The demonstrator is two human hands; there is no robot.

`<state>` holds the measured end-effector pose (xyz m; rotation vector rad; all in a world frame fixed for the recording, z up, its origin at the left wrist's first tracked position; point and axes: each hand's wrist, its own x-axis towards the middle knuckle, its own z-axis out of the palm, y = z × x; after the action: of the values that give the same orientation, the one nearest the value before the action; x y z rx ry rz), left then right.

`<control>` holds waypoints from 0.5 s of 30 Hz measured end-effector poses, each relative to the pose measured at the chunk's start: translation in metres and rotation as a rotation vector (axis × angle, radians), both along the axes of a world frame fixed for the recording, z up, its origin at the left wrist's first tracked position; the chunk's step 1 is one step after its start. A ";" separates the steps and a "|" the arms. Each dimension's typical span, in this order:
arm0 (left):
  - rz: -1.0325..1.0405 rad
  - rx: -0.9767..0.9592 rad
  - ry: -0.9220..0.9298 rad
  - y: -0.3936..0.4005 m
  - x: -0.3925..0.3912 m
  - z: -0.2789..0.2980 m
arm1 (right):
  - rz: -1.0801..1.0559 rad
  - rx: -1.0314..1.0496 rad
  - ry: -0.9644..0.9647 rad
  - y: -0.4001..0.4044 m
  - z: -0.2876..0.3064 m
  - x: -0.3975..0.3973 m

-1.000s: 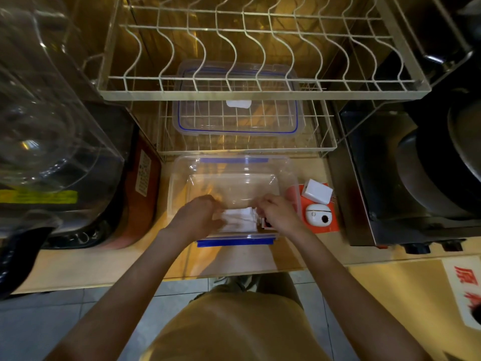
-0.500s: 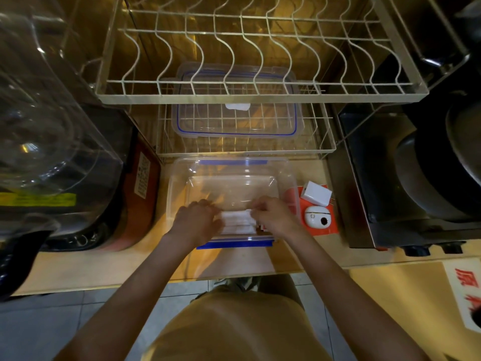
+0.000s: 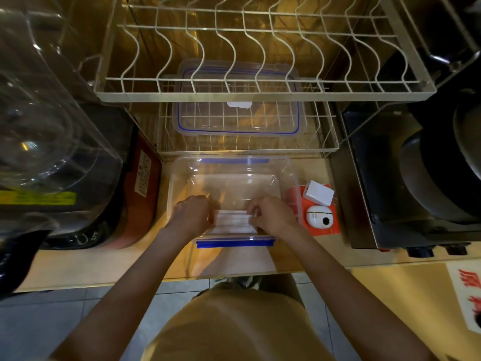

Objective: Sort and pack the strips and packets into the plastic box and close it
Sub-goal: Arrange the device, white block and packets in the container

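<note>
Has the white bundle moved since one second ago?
Yes. The white bundle, held between both hands, has gone slightly deeper into the plastic box, away from its blue near clip.

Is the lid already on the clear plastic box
No, the plastic box is open, and its lid lies on the wire rack behind it.

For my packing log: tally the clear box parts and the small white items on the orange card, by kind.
Clear plastic box: 1
Clear lid on wire rack: 1
White box: 1
White round device: 1
Total: 4

Single head view, steeply downward, close over counter point(image 3: 78, 267) edge.
</note>
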<state>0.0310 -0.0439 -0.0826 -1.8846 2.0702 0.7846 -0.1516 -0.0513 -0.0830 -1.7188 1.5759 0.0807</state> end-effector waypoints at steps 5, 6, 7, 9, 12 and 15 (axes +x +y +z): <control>0.017 0.007 0.004 0.001 0.000 0.001 | -0.007 0.024 -0.035 0.001 0.000 -0.001; 0.033 0.006 0.016 0.000 0.000 0.001 | -0.028 0.021 -0.042 0.000 0.000 -0.001; 0.049 0.010 0.033 0.000 -0.001 0.000 | -0.051 0.020 -0.050 0.000 0.001 -0.001; 0.069 0.023 0.067 -0.001 -0.001 -0.001 | -0.083 0.031 -0.054 0.000 0.001 -0.001; 0.075 0.049 0.098 0.000 -0.003 -0.004 | -0.098 0.060 -0.055 0.000 0.000 0.000; 0.079 0.060 0.104 0.000 -0.003 -0.005 | -0.081 0.079 -0.050 0.000 0.000 0.000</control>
<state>0.0282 -0.0442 -0.0873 -1.9421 2.0174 0.9719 -0.1515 -0.0511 -0.0833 -1.5828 1.5829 0.0585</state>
